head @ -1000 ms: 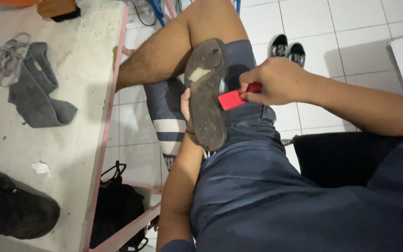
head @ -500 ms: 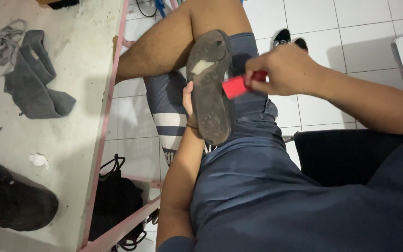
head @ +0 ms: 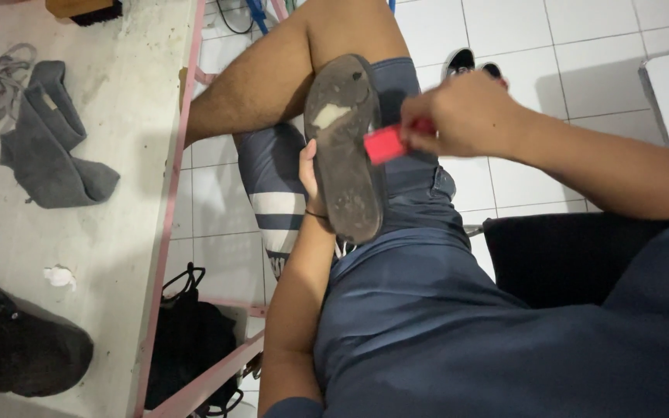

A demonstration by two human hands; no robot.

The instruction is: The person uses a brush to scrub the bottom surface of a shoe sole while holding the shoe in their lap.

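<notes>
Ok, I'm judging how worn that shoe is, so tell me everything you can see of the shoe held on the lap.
The shoe is turned sole-up, its length running from the knee down toward the lap. The sole looks like dark rubber, grimy and scuffed, with a pale worn patch near the upper end and small light specks lower down. The left hand grips its left edge from beneath; the right hand holds a red tool against its right edge. The upper is hidden.

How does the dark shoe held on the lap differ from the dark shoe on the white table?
The held dark shoe is turned sole-up, worn pale in patches, gripped by the left hand. The dark shoe on the white table lies untouched, upper showing, partly out of frame. Both are dark.
</notes>
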